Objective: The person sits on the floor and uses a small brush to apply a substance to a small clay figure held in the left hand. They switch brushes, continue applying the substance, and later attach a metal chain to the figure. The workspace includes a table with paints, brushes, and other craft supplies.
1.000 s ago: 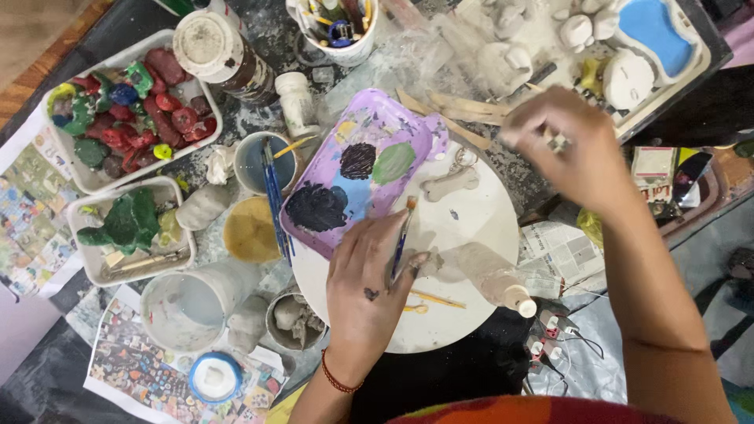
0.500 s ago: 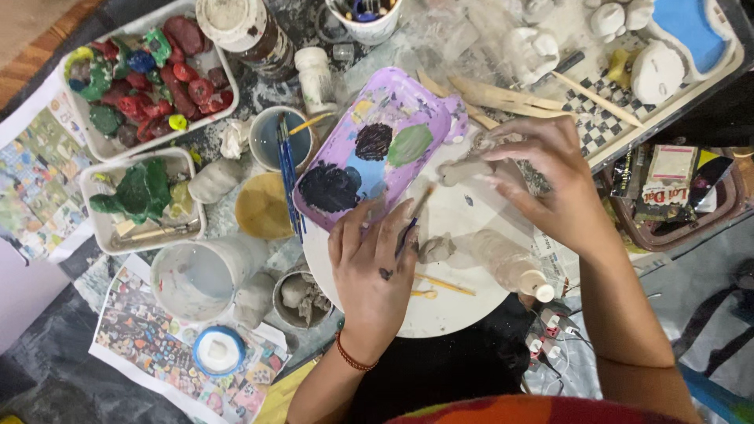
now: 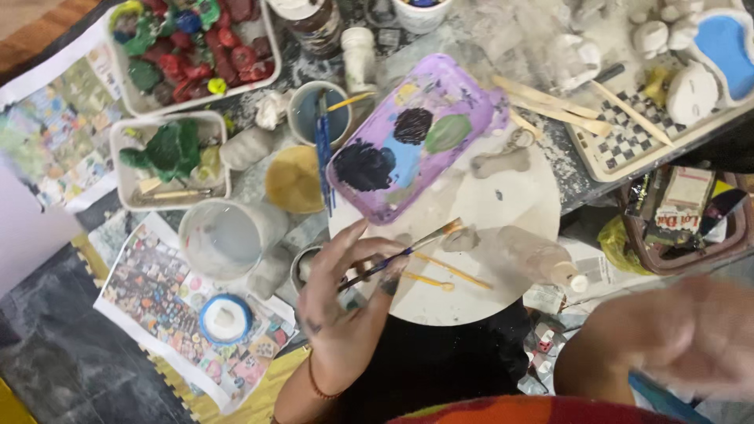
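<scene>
Head view: cluttered craft table seen from above.
Left hand (image 3: 342,306): fingers pinch a thin paintbrush (image 3: 402,253) at the round white board's (image 3: 510,204) near-left edge.
Right hand (image 3: 691,334): blurred; grip cannot be told.
Purple palette (image 3: 412,133): on the board's far-left edge.

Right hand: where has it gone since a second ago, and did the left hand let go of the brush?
The right hand moved from the far side of the round white board, over the board's middle, down to the near right, where it is blurred; whether it holds anything cannot be told. The left hand kept the paintbrush in its fingers at the board's near edge. The purple palette stayed put.
</scene>
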